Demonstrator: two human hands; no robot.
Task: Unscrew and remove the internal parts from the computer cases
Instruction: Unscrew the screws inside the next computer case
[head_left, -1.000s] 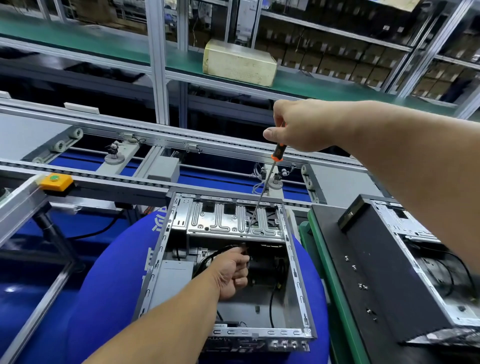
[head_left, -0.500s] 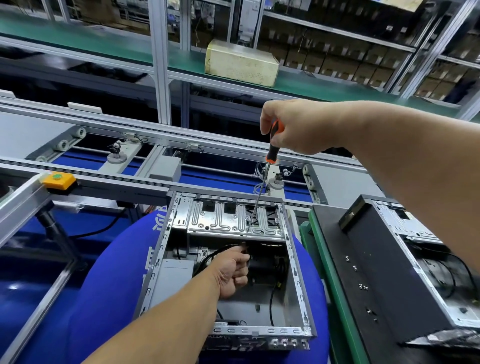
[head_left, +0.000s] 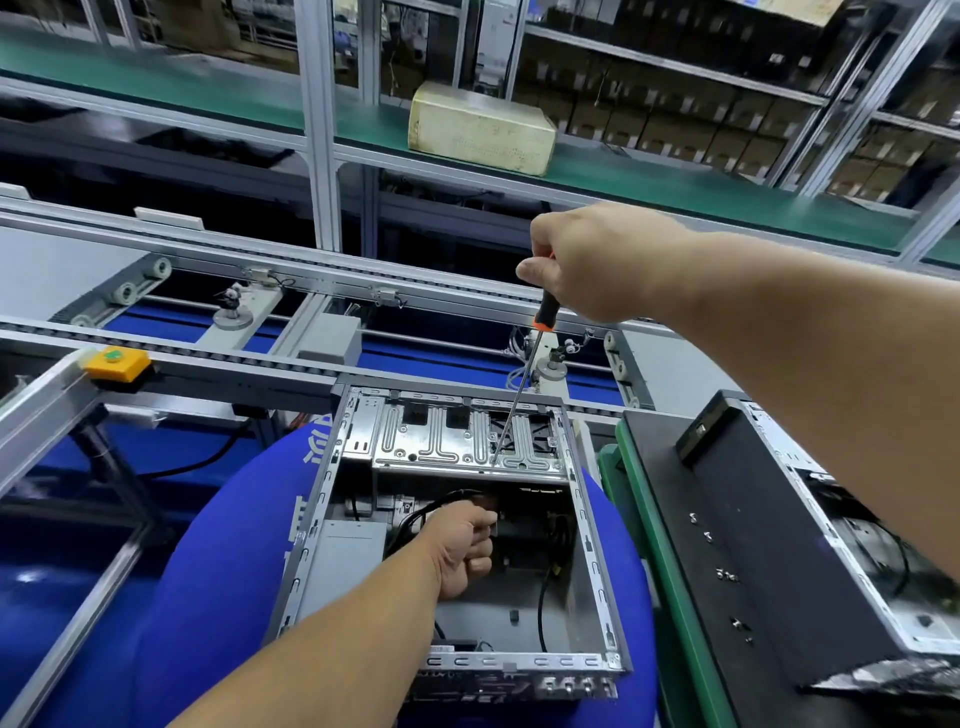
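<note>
Head view: right hand (head_left: 597, 260) gripped screwdriver (head_left: 545, 312), tip on metal bracket (head_left: 457, 441) at far end of open computer case (head_left: 592, 545). Left hand (head_left: 462, 551) inside case, fingers curled around black cable (head_left: 431, 506).

Right hand (head_left: 597, 262) is held up at about 1 o'clock, fist clenched; left hand (head_left: 462, 553) is curled low around 6.

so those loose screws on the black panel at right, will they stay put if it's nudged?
Probably not. The screws lie loose on the black panel, which looks smooth and tilted, so they would likely roll or slide. They look small and light, apt to scatter.
</note>
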